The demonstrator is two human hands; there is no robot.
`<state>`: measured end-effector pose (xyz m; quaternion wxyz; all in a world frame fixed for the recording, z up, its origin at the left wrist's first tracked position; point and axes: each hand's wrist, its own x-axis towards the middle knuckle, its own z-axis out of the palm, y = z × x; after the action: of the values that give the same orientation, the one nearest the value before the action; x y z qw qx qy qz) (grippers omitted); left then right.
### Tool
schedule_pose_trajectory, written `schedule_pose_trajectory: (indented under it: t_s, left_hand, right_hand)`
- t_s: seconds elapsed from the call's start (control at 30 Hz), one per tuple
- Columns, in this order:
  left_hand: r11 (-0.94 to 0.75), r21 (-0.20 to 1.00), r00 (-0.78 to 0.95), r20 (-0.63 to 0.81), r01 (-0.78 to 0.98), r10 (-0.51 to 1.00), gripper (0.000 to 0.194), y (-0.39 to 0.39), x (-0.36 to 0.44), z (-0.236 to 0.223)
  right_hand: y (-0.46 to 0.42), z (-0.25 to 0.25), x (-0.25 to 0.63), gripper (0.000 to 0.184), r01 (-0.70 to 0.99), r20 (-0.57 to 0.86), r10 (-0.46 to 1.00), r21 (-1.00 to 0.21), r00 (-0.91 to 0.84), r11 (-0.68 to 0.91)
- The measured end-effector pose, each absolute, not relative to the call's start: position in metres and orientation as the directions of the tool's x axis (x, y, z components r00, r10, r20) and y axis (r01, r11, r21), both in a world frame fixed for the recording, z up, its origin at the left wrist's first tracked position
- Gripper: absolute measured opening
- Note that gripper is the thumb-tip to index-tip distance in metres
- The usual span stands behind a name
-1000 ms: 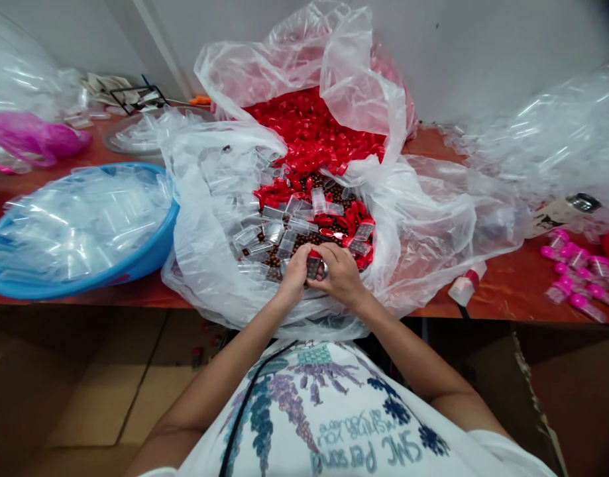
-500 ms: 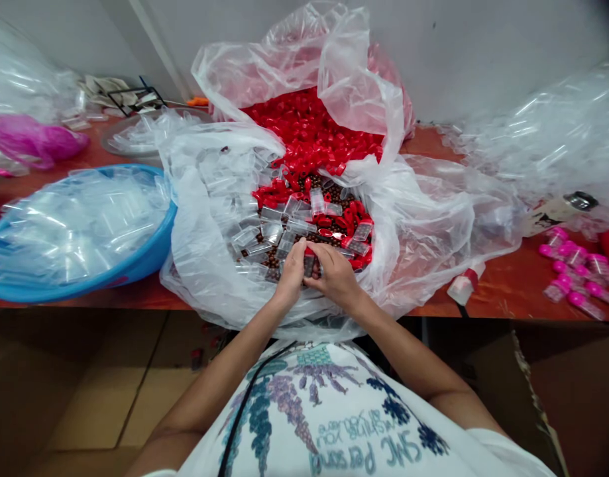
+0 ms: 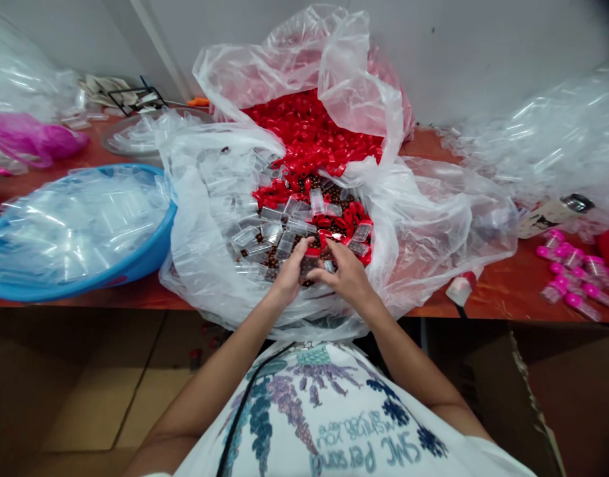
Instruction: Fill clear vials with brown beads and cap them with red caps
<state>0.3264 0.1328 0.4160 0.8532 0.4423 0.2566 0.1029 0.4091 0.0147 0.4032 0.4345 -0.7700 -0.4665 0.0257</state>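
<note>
My left hand (image 3: 290, 273) is closed on the left side of a small clear plastic container with a red cap (image 3: 313, 252). Its lower part is dark and partly hidden by my fingers. My right hand (image 3: 348, 275) is just to the right, thumb and forefinger spread apart. Both hands are over an open clear plastic bag (image 3: 205, 265). In it lie loose clear containers (image 3: 271, 232), small brown beads (image 3: 270, 258) and red caps (image 3: 356, 215). More red caps (image 3: 309, 122) fill a second bag behind.
A blue basin (image 3: 130, 271) heaped with clear plastic pieces stands at left, with a pink bag (image 3: 40, 140) behind it. At right are several pink-capped tubes (image 3: 577, 268), a white-and-red item (image 3: 460, 288), a decorated cylinder (image 3: 557, 215) and a large clear bag (image 3: 543, 146).
My hands have parted: the right one has moved a little to the right and its fingers have spread. The red cap between the hands now shows more.
</note>
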Motion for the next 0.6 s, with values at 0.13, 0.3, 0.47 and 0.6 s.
schedule_pose_trajectory:
  t_s: [0.13,0.3,0.47,0.6]
  left_hand:
    - [0.586,0.806,0.867,-0.347,0.082,0.358,0.067,0.133,0.3277,0.4138]
    - [0.552,0.819,0.822,-0.419,0.157,0.387,0.069,0.1372,0.3299,0.409]
    - [0.568,0.81,0.803,-0.431,0.143,0.412,0.054,0.1357,0.331,0.409]
    - [0.585,0.798,0.782,-0.456,0.149,0.424,0.039,0.1331,0.3316,0.413]
  right_hand:
    - [0.0179,0.4017,0.4056,0.091,0.855,0.453,0.81,-0.507,0.374,-0.111]
    - [0.0167,0.402,0.4061,0.088,0.894,0.451,0.824,-0.425,0.343,-0.14]
    - [0.0187,0.4054,0.4095,0.074,0.928,0.436,0.853,-0.347,0.287,-0.135]
    - [0.0225,0.4009,0.4146,0.07,0.957,0.488,0.841,-0.267,0.234,-0.111]
